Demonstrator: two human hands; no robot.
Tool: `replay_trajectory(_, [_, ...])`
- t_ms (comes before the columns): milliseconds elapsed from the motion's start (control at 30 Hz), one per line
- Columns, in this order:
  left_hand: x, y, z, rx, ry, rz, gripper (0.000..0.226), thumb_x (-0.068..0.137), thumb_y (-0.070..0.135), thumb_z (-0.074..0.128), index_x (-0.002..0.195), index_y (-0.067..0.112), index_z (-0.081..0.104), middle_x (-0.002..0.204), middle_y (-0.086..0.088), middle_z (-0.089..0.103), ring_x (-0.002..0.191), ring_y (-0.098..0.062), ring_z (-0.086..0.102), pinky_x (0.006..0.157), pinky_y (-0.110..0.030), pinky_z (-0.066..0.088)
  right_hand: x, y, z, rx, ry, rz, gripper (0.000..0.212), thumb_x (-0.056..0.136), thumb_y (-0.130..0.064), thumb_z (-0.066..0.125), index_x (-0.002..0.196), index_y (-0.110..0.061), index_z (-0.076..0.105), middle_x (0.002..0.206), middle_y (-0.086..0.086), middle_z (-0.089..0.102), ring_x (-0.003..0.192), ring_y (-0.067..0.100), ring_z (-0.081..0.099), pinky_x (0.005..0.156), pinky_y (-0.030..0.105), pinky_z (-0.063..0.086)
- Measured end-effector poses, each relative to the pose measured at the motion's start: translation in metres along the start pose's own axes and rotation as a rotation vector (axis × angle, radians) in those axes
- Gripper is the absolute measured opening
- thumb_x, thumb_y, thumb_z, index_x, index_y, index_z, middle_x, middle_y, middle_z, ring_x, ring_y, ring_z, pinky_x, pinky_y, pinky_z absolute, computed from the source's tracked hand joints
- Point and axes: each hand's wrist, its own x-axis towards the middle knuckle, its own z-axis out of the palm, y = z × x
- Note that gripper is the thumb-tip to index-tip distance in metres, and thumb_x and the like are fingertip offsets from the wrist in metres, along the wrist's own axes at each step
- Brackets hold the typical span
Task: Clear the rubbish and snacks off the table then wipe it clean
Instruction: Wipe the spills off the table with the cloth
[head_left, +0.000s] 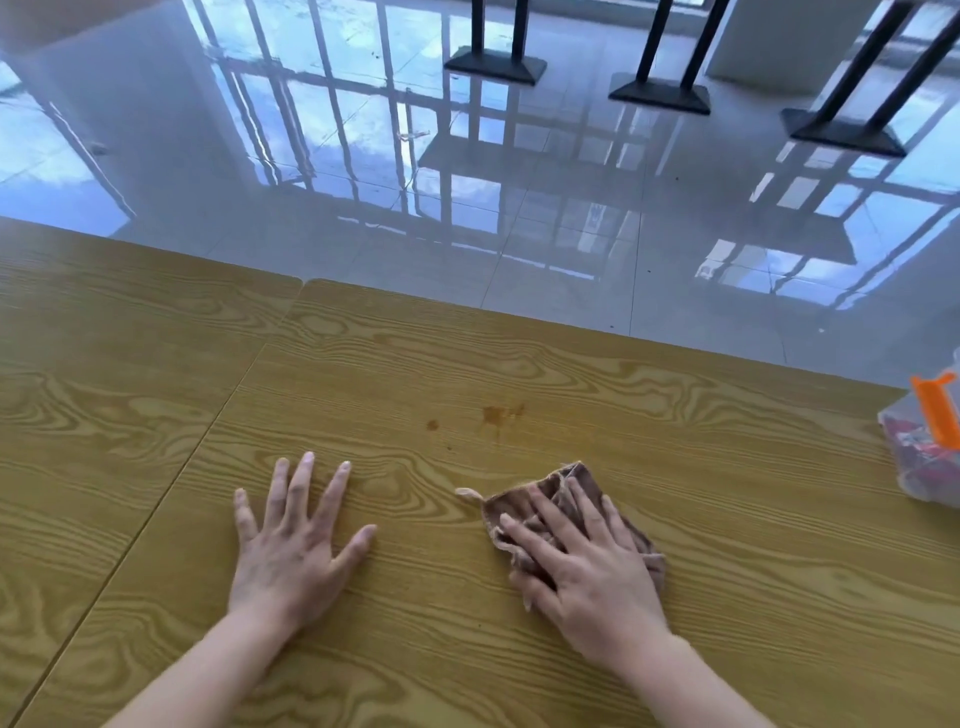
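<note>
Yellow wood-grain laminate table (519, 364) fills the lower view, with glossy floor tiles beyond its far edge. Your right hand (587, 566) lies flat on a crumpled brown cleaning cloth (550, 499), fingers spread and pressing it to the surface rather than gripping it. Your left hand (291, 551) rests palm down, fingers splayed and empty, well to the left of the cloth. A small cluster of brown stains (496, 415) sits beyond the cloth, straight ahead and slightly left of your right fingertips, towards the far edge. The right hand is the nearer one, so a forward push looks like the move needed. A clear plastic container with an orange clip (930, 447) sits at the table's right edge.
</note>
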Motion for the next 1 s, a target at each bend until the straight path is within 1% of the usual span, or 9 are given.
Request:
replay_trajectory(133, [0.001,-0.002,0.003,0.013,-0.002,0.002,0.083,0.082,0.084,0.005,0.152,0.042,-0.012,0.165,-0.002,-0.011,0.149,-0.022,-0.021,0.117,-0.062,-0.009,0.061,0.034,-0.018,0.044,-0.029,0.325,0.060,0.088,-0.078,0.004,0.146,-0.062,-0.002,0.163,-0.018,-0.009,0.151,0.025,-0.015,0.120,0.055,-0.005])
replay_trajectory(233, [0.001,-0.002,0.001,0.004,0.007,-0.008,0.084,0.081,0.085,0.008,0.152,0.043,-0.007,0.166,-0.002,-0.007,0.150,-0.022,-0.017,0.118,-0.061,-0.007,0.120,0.029,-0.032,0.139,-0.084,0.488,0.061,0.090,-0.075,0.011,0.148,-0.058,0.002,0.164,-0.015,-0.009,0.150,0.034,-0.011,0.118,0.059,-0.005])
replay_trajectory(300, [0.001,-0.002,-0.001,-0.018,0.015,-0.011,0.084,0.081,0.084,0.012,0.153,0.043,0.000,0.166,-0.002,-0.003,0.151,-0.022,-0.014,0.118,-0.061,-0.005,0.129,0.017,-0.034,0.120,-0.106,0.449,0.060,0.092,-0.073,0.013,0.149,-0.057,0.001,0.164,-0.015,-0.010,0.150,0.036,-0.011,0.118,0.061,-0.005])
replay_trajectory(433, [-0.001,-0.001,-0.001,-0.032,0.027,-0.002,0.084,0.081,0.084,0.013,0.154,0.043,0.006,0.166,-0.002,0.002,0.151,-0.022,-0.010,0.118,-0.061,-0.002,0.065,0.000,-0.019,0.054,-0.058,0.178,0.059,0.093,-0.073,0.009,0.149,-0.057,-0.003,0.164,-0.017,-0.008,0.150,0.030,-0.016,0.119,0.058,-0.005])
replay_trajectory(567, [-0.001,-0.001,0.002,-0.025,0.039,0.000,0.083,0.083,0.083,0.016,0.154,0.040,0.011,0.165,-0.004,0.008,0.152,-0.024,-0.003,0.118,-0.062,0.002,-0.022,-0.003,-0.001,0.007,-0.010,-0.029,0.059,0.095,-0.071,0.028,0.151,-0.053,0.016,0.164,-0.013,0.013,0.153,0.027,0.004,0.117,0.056,0.015])
replay_trajectory(700, [-0.001,-0.002,0.004,-0.018,0.035,0.000,0.083,0.083,0.082,0.018,0.154,0.039,0.015,0.165,-0.005,0.010,0.152,-0.026,0.000,0.118,-0.063,0.004,0.048,0.016,-0.020,0.023,-0.004,0.181,0.059,0.090,-0.077,0.009,0.147,-0.061,0.002,0.164,-0.018,-0.004,0.152,0.024,-0.008,0.121,0.052,0.000])
replay_trajectory(800, [0.000,-0.001,0.004,-0.024,0.043,-0.002,0.083,0.083,0.082,0.017,0.154,0.039,0.017,0.165,-0.004,0.010,0.152,-0.025,0.000,0.118,-0.063,0.004,0.127,0.006,-0.030,0.116,-0.030,0.376,0.058,0.092,-0.073,0.012,0.148,-0.059,0.004,0.164,-0.016,-0.007,0.151,0.031,-0.009,0.120,0.057,-0.004])
replay_trajectory(900, [-0.001,-0.001,0.002,-0.030,0.042,-0.006,0.083,0.082,0.083,0.015,0.154,0.040,0.016,0.165,-0.002,0.009,0.152,-0.023,-0.002,0.119,-0.061,0.002,0.133,-0.012,-0.030,0.080,-0.076,0.262,0.057,0.094,-0.071,0.012,0.149,-0.058,0.003,0.164,-0.016,-0.008,0.150,0.032,-0.014,0.119,0.059,-0.006])
replay_trajectory(1000, [-0.002,0.000,0.000,-0.033,0.045,-0.005,0.084,0.082,0.083,0.014,0.154,0.040,0.016,0.165,-0.003,0.008,0.152,-0.023,-0.003,0.119,-0.061,0.001,0.061,-0.023,-0.015,0.041,-0.001,0.071,0.057,0.096,-0.070,0.015,0.150,-0.054,0.011,0.165,-0.015,0.004,0.152,0.029,-0.009,0.120,0.057,0.001])
